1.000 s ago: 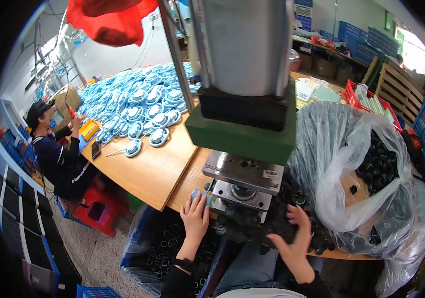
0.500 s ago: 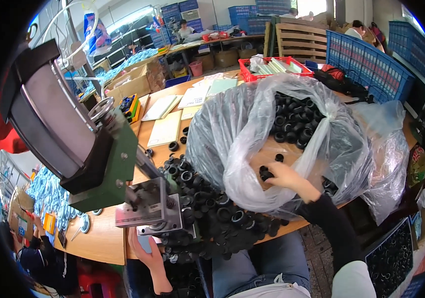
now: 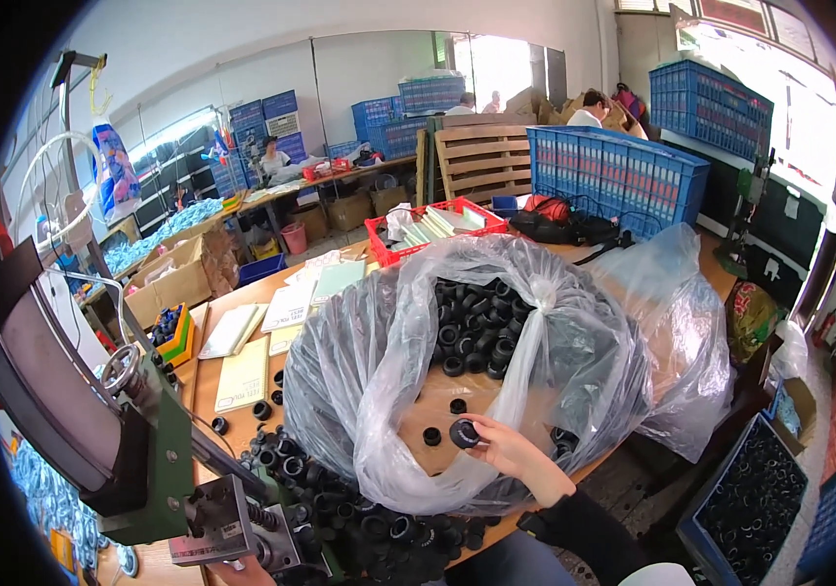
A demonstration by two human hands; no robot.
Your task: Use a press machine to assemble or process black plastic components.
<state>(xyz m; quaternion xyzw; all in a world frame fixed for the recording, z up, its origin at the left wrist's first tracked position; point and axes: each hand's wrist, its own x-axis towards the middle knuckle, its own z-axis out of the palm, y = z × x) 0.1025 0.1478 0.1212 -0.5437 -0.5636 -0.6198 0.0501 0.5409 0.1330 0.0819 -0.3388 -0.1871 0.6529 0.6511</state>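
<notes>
- Since half a second ago my view has swung up and to the right: the green press [image 3: 159, 469] has slid to the lower left of the frame, and my right hand [image 3: 515, 451] has come out of the heap with one piece.
- Right-hand fingers [image 3: 484, 439] are narrow, pinched on a black rubber ring [image 3: 464, 433], low centre of the frame, inside the mouth of the clear plastic bag [image 3: 388, 361].
- My left hand [image 3: 242, 573] shows only as a sliver at the bottom edge under the press; I cannot tell whether its fingers are spread or closed.
- How far along, as I judge it: one ring is picked, and it is well apart from the press. A big heap of black rings [image 3: 471, 322] sits deep in the bag, so most of the stock looks untouched.
- More loose rings [image 3: 359, 518] lie piled on the desk [image 3: 205, 381] beside the press, lower centre.
- In the way: the bag's knotted fold [image 3: 525, 342] hangs just above my hand, and the bag's rim stands between the ring and the press.
- Around: cream booklets [image 3: 244, 376] centre left, a red tray [image 3: 379, 244] of papers upper centre, blue crates [image 3: 613, 176] upper right, and a blue bin of rings [image 3: 750, 488] on the floor lower right.
- Other people work at benches far back, upper centre.
</notes>
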